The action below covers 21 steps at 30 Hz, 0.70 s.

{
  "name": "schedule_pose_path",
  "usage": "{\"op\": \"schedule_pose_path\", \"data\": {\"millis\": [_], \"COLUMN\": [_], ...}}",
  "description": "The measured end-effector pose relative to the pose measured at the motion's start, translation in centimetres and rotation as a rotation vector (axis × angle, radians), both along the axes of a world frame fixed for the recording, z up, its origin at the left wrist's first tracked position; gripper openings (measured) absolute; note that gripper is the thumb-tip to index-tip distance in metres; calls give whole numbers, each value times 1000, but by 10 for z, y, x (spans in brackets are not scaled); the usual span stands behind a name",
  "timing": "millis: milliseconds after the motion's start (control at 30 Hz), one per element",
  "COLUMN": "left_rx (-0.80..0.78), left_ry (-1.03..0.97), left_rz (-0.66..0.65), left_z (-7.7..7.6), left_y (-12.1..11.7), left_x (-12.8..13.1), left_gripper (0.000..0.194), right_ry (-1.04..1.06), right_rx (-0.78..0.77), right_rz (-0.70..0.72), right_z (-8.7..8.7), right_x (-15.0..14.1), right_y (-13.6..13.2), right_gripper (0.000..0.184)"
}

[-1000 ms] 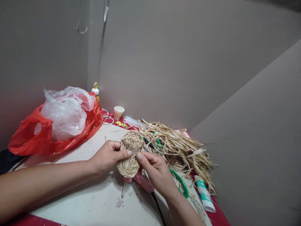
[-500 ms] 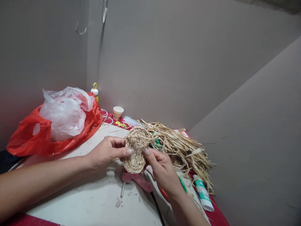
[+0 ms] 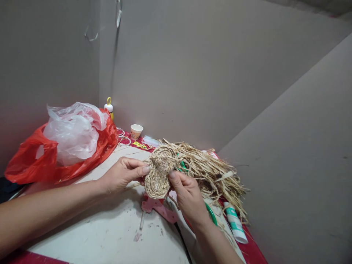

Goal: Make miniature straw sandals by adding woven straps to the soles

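A figure-eight piece of coiled straw braid [image 3: 158, 183] is held up above the board between both hands. My left hand [image 3: 121, 174] pinches its left edge near the narrow waist, thumb on top. At the right edge, my right hand [image 3: 188, 194] grips it between thumb and fingers; the fingertips behind it are hidden. Right below the braid lies a pink glue gun [image 3: 159, 209] with a clear glue stick end poking out and a black cord. Just behind my right hand, a heap of dry straw strands [image 3: 209, 168] is spread out.
A red plastic bag [image 3: 30, 161] with a clear bag on it fills the left side. Behind stand a paper cup [image 3: 136, 132] and a yellow-topped bottle [image 3: 109, 107]. A white-green tube [image 3: 235, 223] lies at right, near a green handle [image 3: 211, 213]. Grey walls enclose the back.
My left thumb has slid outward from the middle of the coiled braid to its edge, uncovering the waist. The whole view has shifted slightly.
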<state>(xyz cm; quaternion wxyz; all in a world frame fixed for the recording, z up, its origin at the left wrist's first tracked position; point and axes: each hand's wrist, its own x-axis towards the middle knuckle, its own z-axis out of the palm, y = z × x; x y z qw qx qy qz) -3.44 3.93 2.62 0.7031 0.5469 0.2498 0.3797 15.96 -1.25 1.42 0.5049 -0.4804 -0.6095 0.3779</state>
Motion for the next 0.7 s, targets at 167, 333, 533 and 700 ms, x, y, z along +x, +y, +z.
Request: {"op": "schedule_pose_path", "data": {"millis": [167, 333, 533, 700], "left_rx": [-26, -100, -165, -264], "left_ry": [-37, -80, -121, -140], "left_rz": [10, -16, -60, -132], "left_z": [-2, -5, -3, -1], "left_y": [1, 3, 0, -4], "left_x": [1, 0, 0, 0], "left_gripper": [25, 24, 24, 23], "right_ry": [45, 163, 455, 579], "right_rx": [-7, -54, -108, -201], "right_rz": [18, 140, 203, 221], "right_z": [-1, -2, -6, -3], "right_x": [1, 5, 1, -4], "right_y": [0, 0, 5, 4], "right_gripper": [42, 42, 31, 32]}}
